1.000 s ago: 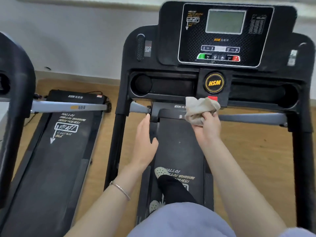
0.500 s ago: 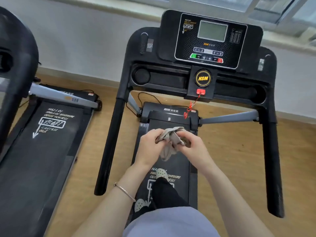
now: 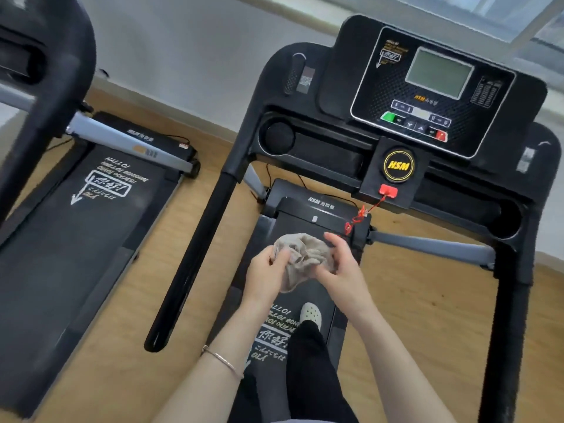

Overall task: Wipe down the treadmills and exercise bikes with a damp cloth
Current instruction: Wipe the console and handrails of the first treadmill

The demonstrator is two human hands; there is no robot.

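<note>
1. Low in the centre of the frame, the left hand (image 3: pixel 268 270) and the right hand (image 3: pixel 341 270) hold a crumpled beige cloth (image 3: pixel 300 254) between them, in the air above the front of the treadmill belt (image 3: pixel 305 222).
2. Left grip: the fingers curl into the cloth's left side, and a fold of fabric hangs below the hand.
3. Right grip: the fingers close round the cloth's right side, with one finger raised above the bunch.
4. Up and to the right, well apart from the cloth, the console (image 3: pixel 433 96) shows a grey screen, a green button and a red one.
5. Below the yellow HSM badge (image 3: pixel 398 165) sits a red safety key (image 3: pixel 388 190); its cord runs down to a red clip (image 3: pixel 354 222) just beside the right hand.
6. A thin bracelet (image 3: pixel 221 360) circles the left wrist, and a pale shoe (image 3: pixel 310 314) stands on the belt below the hands.
7. At the left of the frame a second treadmill (image 3: pixel 76 239) stands on the wooden floor (image 3: pixel 427 300).
</note>
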